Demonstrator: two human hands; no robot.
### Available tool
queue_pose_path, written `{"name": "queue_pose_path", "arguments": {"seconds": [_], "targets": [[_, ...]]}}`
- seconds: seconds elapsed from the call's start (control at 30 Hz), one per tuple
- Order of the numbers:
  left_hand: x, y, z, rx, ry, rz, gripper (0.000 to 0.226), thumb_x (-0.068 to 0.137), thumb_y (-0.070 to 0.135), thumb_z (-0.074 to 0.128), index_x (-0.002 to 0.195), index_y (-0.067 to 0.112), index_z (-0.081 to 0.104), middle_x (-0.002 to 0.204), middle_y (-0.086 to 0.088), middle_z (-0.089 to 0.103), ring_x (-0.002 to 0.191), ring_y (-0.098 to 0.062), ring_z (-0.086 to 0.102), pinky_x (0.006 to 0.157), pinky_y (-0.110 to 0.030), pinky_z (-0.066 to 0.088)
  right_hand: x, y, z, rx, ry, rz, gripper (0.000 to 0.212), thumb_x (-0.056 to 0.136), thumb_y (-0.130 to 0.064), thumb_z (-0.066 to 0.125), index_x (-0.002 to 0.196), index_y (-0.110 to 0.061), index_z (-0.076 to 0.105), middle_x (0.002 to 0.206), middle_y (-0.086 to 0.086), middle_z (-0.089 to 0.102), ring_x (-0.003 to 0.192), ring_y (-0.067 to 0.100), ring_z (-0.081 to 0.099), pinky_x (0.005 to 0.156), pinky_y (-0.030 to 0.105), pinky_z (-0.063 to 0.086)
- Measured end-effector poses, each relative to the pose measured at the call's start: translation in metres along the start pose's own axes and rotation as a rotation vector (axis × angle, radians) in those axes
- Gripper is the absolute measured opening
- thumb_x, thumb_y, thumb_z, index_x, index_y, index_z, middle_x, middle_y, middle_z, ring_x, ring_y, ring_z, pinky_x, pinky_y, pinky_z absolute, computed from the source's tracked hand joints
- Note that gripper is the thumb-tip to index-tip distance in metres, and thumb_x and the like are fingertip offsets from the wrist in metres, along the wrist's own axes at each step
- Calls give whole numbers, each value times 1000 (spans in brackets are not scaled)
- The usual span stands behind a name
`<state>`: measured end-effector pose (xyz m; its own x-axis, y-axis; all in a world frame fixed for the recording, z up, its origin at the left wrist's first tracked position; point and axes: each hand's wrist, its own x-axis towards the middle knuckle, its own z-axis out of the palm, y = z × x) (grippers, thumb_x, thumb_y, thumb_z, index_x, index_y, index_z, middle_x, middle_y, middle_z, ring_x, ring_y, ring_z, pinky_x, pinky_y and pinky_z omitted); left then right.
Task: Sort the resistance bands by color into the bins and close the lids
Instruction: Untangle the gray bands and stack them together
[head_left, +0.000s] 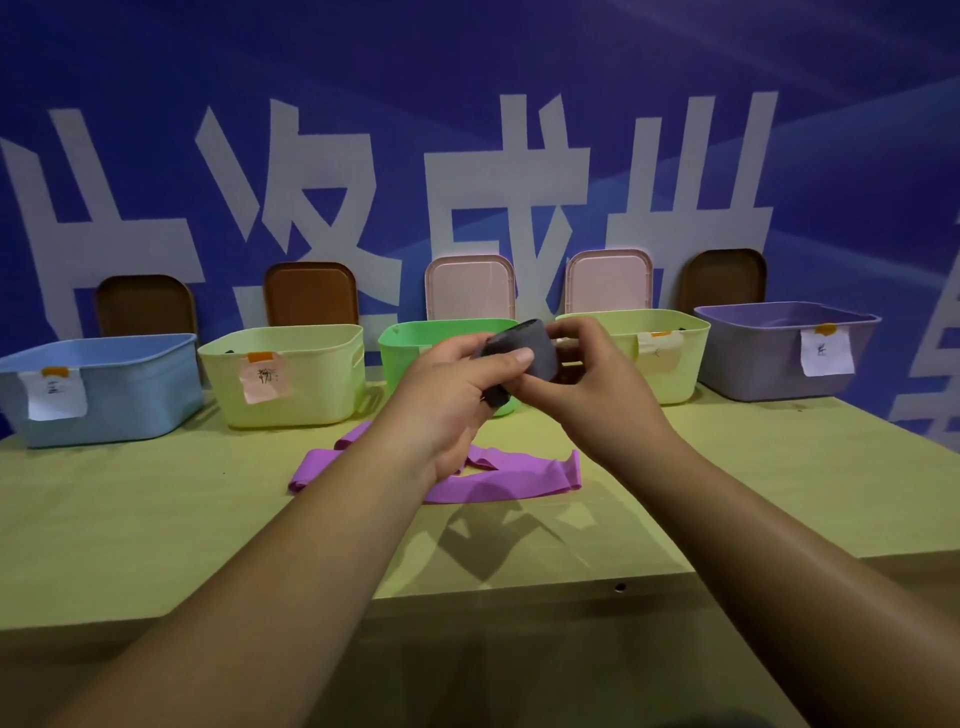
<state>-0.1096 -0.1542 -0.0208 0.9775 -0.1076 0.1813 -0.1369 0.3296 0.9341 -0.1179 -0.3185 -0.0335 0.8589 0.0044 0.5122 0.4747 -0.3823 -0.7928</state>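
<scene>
A person's two bare hands hold a rolled dark grey resistance band (524, 349) in the air above a yellow-green table (156, 519), in front of the green bin (408, 343). The left hand (447, 387) grips the band from below and the near side, its thumb laid flat across the top of the roll. The right hand (592, 384) curls its fingers round the far and right side of the same band. A purple resistance band (511, 480) lies loose and folded on the table just below the hands, partly hidden by the left wrist. Five open bins stand in a row along the back of the table: a blue bin (130, 384) at far left, then a left pale yellow bin (311, 387), the green bin in the middle, a right pale yellow bin (683, 366), and a purple bin (763, 358) at far right. Paper labels hang on the front walls of four of them; their handwriting is too small to read. Behind each bin a lid leans upright against the blue banner wall (519, 78): a first brown lid (145, 306), a second brown lid (310, 293), a first pink lid (470, 288), a second pink lid (608, 280) and a third brown lid (724, 278).
</scene>
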Motion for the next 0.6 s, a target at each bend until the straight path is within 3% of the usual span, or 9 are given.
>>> {"name": "queue_pose_path", "arguments": {"seconds": [0.17, 0.33, 0.53, 0.6], "targets": [[34, -1, 11, 41, -40, -34, 37, 93, 3, 77, 130, 0, 70, 120, -19, 78, 111, -28, 78, 96, -38, 64, 18, 22, -14, 7, -6, -14, 66, 85, -39, 90, 140, -30, 55, 126, -17, 66, 111, 3, 67, 90, 22, 60], [92, -13, 18, 83, -99, -58, 37, 91, 6, 79, 127, 0, 72, 116, -17, 80, 107, -26, 79, 88, -32, 64, 53, 61, -32, 135, -2, 49, 56, 93, -29, 84, 144, -32, 60, 131, -13, 70, 114, 5, 71, 102, 37, 61], [177, -23, 38, 168, -73, -42, 53, 81, 13, 92, 129, 6, 72, 116, -13, 80, 103, -26, 80, 91, -41, 65, 113, 92, -46, 121, 52, 77, 53, 95, -27, 81, 144, -30, 61, 129, -11, 73, 114, 3, 72, 95, 25, 61], [202, -22, 45, 168, -53, -81, 48, 83, 11, 90, 127, 5, 73, 112, -13, 81, 99, -26, 81, 87, -39, 66, 136, 94, -54, 101, 37, 112, 51, 95, -27, 82, 142, -29, 63, 126, -11, 74, 115, 4, 72, 96, 26, 61]]}}
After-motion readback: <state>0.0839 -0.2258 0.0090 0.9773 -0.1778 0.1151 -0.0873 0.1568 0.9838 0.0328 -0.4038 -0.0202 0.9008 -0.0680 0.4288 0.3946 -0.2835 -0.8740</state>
